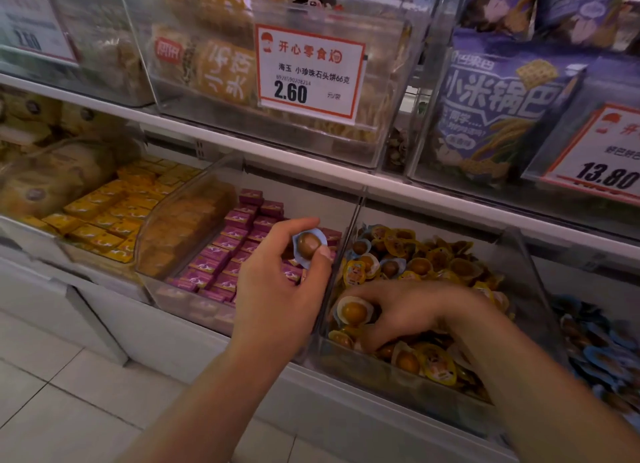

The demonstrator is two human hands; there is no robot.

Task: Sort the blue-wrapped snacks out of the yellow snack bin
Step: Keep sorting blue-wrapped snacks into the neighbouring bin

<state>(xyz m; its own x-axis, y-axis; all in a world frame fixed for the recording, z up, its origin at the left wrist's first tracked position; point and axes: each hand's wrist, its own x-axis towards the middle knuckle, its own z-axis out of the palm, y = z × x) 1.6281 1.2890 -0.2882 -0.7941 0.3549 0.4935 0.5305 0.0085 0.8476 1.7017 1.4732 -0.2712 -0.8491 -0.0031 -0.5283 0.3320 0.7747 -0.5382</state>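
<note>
Hands work at a clear bin (516, 254) heaped with yellow-wrapped snacks (440, 365) on the lower shelf. The left hand (277, 289) is raised over the neighbouring bin of purple boxes (228, 251), pinching a blue-wrapped snack (309, 243) between thumb and fingertips. The right hand (398, 313) reaches down into the yellow heap, fingers curled round a second blue-rimmed snack (353, 311). More blue-wrapped snacks (595, 351) fill the next bin to the right.

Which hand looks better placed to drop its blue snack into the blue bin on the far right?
Probably the right hand: it holds a blue-wrapped snack inside the yellow snack bin, next to the blue bin. The left hand is farther away.
</note>
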